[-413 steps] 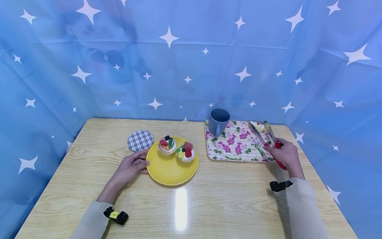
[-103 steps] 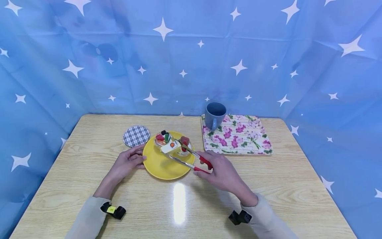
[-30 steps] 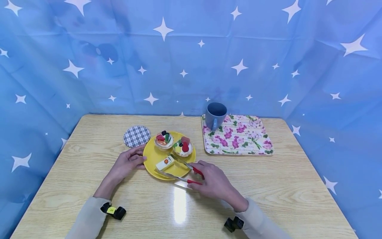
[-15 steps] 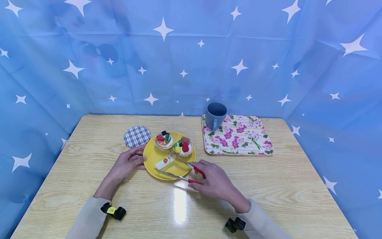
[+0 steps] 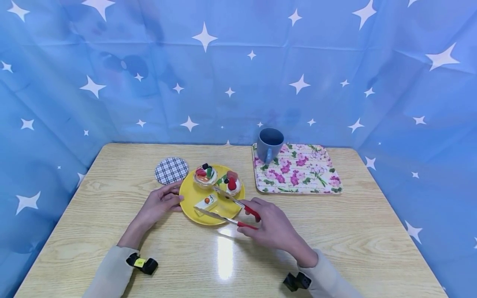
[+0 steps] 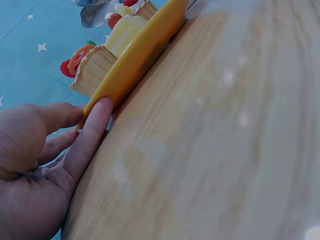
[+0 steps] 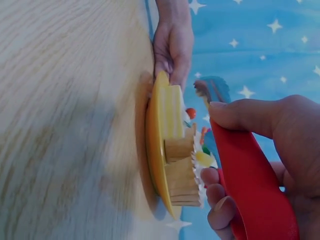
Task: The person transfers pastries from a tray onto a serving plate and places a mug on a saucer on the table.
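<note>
My left hand (image 5: 158, 207) pinches the left rim of a yellow plate (image 5: 190, 192), which lies on the table. In my right hand (image 5: 273, 225) are metal tongs with red handles (image 7: 250, 185), their arms spread apart. A small cream-coloured cake slice (image 5: 205, 203) with an orange fruit on top lies on the front half of the plate. The tong tips pass over it, and in the right wrist view they stand off from the cake. Behind it on the plate sit two fruit tarts (image 5: 205, 176), the right one partly covered by a tong arm.
A checked round coaster (image 5: 171, 170) lies behind my left hand. At the back right is a floral tray (image 5: 298, 178) with a blue-grey mug (image 5: 270, 142) on its left end. A blue star-patterned curtain (image 5: 238, 74) closes off the far side.
The cake slice first lay on the tray, then hung in the tongs over the plate. It now lies on the plate, released, and the tongs have risen slightly. My left hand stays at the rim.
</note>
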{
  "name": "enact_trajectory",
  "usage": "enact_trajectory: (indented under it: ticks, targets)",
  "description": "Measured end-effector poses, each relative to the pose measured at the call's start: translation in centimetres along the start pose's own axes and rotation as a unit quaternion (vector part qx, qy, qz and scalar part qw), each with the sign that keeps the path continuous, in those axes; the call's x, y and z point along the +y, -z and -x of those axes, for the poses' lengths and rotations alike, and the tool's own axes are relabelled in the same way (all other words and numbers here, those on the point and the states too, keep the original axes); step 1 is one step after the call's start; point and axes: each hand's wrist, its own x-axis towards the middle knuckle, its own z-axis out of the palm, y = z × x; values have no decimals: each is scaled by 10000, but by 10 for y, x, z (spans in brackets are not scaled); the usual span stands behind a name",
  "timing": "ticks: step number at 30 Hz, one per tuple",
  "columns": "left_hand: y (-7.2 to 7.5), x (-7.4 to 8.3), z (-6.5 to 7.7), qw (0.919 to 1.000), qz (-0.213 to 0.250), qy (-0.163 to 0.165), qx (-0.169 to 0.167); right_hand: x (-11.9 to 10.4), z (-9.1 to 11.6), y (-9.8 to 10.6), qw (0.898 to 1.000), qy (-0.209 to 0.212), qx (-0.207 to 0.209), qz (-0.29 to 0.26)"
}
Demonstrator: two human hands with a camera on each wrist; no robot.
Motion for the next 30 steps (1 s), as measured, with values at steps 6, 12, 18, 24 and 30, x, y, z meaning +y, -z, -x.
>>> enact_trajectory:
  ticks: [6, 12, 18, 24, 30]
  targets:
    - [1, 3, 0, 10000, 18, 12, 6, -2, 0, 7, 9999, -47, 63, -138]
    - [1, 3, 0, 9999, 16, 74, 67, -1, 0, 11, 9996, -47, 184, -223]
    - [-1, 0, 1, 9998, 96, 136, 103, 3, 1, 14, 9990, -105, 292, -308]
    - [-2, -2, 2, 9998, 171, 119, 56, 10, 3, 19, 9980, -185, 435, -413]
    - [-2, -2, 2, 9999, 106, 61, 79, 19, 6, 26, 9961, -192, 629, -589]
